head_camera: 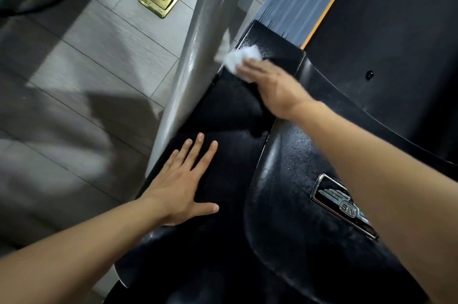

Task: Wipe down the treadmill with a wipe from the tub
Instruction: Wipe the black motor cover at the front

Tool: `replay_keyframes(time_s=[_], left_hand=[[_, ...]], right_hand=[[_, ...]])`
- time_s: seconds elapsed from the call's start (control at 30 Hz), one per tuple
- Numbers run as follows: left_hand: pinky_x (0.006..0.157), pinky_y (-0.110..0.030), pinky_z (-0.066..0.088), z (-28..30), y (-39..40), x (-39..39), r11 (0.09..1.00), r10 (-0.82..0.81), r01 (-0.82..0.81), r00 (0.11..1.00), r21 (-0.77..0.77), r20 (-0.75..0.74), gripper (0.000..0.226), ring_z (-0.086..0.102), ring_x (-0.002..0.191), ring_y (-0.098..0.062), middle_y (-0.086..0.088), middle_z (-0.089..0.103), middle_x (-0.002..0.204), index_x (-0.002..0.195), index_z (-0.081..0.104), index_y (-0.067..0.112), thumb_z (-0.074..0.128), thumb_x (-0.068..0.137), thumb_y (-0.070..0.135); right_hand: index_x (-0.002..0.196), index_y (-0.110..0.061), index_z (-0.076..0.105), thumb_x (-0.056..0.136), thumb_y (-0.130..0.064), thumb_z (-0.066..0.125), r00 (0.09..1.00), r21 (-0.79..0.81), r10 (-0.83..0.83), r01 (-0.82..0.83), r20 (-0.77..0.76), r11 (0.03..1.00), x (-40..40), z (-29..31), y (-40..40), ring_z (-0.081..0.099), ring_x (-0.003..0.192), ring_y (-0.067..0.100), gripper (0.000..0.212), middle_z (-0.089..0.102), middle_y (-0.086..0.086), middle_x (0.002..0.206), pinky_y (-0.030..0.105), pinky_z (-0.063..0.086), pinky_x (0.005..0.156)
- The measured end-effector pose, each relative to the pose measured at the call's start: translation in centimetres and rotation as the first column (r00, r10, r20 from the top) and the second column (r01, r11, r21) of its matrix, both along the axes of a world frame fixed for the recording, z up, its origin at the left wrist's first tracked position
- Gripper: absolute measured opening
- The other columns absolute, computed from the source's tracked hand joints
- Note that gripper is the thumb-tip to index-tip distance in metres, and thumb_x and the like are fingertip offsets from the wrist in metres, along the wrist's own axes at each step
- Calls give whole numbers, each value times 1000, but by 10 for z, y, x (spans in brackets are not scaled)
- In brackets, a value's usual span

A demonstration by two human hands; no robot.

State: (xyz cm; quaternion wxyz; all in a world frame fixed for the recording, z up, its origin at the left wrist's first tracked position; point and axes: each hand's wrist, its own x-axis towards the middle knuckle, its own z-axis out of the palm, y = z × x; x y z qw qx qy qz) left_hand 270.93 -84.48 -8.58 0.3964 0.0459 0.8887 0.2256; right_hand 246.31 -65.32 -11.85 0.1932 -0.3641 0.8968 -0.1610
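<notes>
Wiping the treadmill [297, 217] cover beside its grey post [195, 60].
Right hand [275, 88] presses a white wipe [239, 58] flat-fingered; left hand [181, 184] rests flat, fingers spread.

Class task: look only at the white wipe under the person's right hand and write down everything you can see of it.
The crumpled white wipe looks like thin, soft, damp cloth or paper, bunched into loose folds, with one ragged corner sticking out toward the grey upright post. It lies on the black textured treadmill cover, near where that cover meets the post. The right hand presses it down, its fingers covering the near edge. Its outline is slightly blurred.
</notes>
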Motion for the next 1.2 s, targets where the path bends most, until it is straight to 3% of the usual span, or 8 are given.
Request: replay_keyframes(time_s=[0.2, 0.33, 0.47, 0.67, 0.77, 0.93, 1.07, 1.2], left_hand=[[125, -40, -11, -4, -2, 0, 1000, -3, 3, 1000, -12, -3, 127, -40, 146, -18, 7, -53, 151, 143, -44, 43, 59, 80, 79], [126, -40, -11, -1, 0, -1, 1000, 7, -7, 1000, -14, 3, 127, -38, 147, -18, 7, -52, 152, 145, -42, 43, 62, 79, 78], [127, -41, -9, -4, -1, 0, 1000, 4, -4, 1000, -20, -3, 125, -38, 147, -18, 4, -49, 155, 148, -34, 40, 61, 78, 80], [127, -41, -8, -6, -4, 4, 998, 46, -45, 998, 31, -42, 127, -36, 148, -15, 9, -46, 156, 148, -37, 45, 65, 78, 77], [128, -41, -6, -5, -4, 5, 999, 44, -43, 997, 18, -62, 127, -32, 150, -18, 7, -43, 159, 151, -34, 42, 65, 78, 77], [129, -37, 2, 2, -7, 16, 995, 98, -92, 979, 40, -180, 114, -16, 156, -17, 3, -23, 168, 161, -10, 35, 62, 82, 74], [129, -38, 9, 4, -30, 51, 1000, 8, -6, 981, 9, -194, 100, -10, 157, -19, -4, -9, 171, 163, 5, 25, 54, 88, 69], [125, -31, 14, 5, -51, 76, 997, -69, 74, 984, 25, -162, 101, -14, 156, -12, 8, -25, 167, 161, -13, 35, 56, 91, 62]], right_hand=[[148, -13, 46, 86, 14, 32, 869, 55, -494, 494, -1, 868, -17, 15, 24, 40, 140, 34, 69, 38, 10, 157, 27, 27, 110], [134, -10, 62, 88, -12, 23, 972, -48, -227, 224, -64, 973, 65, 9, -5, 57, 124, 40, 61, 58, 14, 141, 52, 37, 112], [140, -12, 59, 94, -17, 31, 980, -98, 131, -118, 148, 988, 155, 29, -20, 47, 140, 27, 55, 54, 11, 148, 39, 24, 121], [153, -24, 36, 89, -1, 36, 978, 226, -199, 209, -66, 952, 35, 6, -24, 34, 146, 34, 68, 29, 4, 163, 47, 30, 118], [152, -21, 40, 90, 6, 39, 933, 190, -360, 357, -20, 915, 23, 14, -52, 29, 148, 29, 67, 28, 6, 163, 43, 26, 121], [141, -9, 57, 91, -6, 37, 986, 38, -165, 163, 38, 986, 112, 19, -77, 46, 137, 36, 54, 48, 15, 151, 43, 30, 118], [139, -12, 61, 93, -25, 30, 963, -29, 198, -196, 182, 980, 182, 16, -65, 50, 138, 31, 57, 55, 12, 147, 43, 31, 116], [143, -19, 57, 92, -10, 39, 998, 58, -50, 48, 32, 997, 119, 14, -48, 48, 137, 35, 54, 47, 12, 153, 47, 34, 117]])
